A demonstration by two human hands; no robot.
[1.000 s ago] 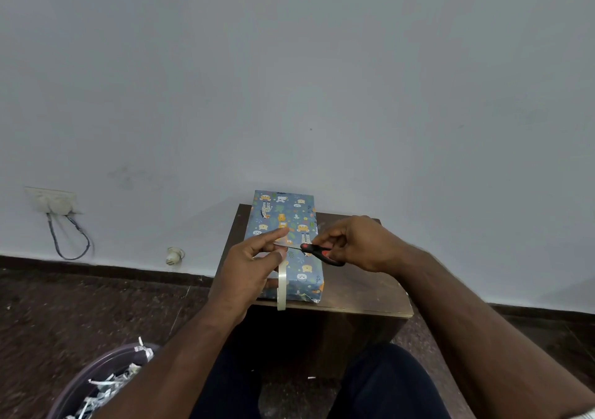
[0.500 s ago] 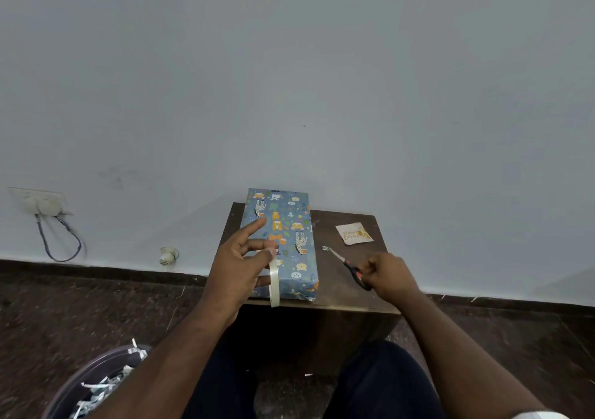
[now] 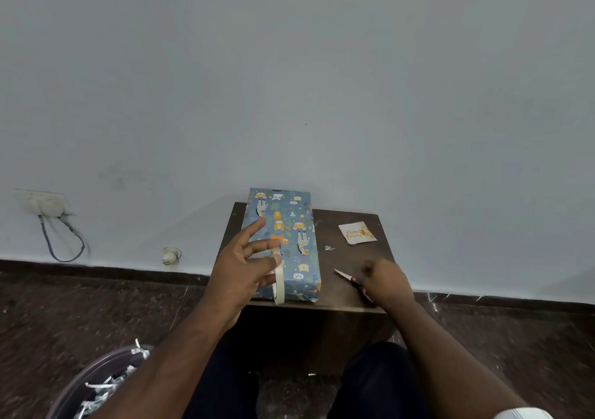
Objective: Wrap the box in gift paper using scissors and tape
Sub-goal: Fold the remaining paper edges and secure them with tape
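My left hand pinched the tape roll between thumb and fingers, forefinger straight, over the near left of the wrapped box. At three o'clock from it my right hand curled around the scissors lying on the worktop. A birthday card lay at one o'clock, well apart.

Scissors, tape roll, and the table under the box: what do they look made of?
Scissors: pale shiny blades, likely steel; red and black handles, probably plastic. Tape roll: cream, matte band, looks like paper masking tape, though I can't be sure. Table: dark brown, dull top with a paler front edge, seemingly laminated board or wood.
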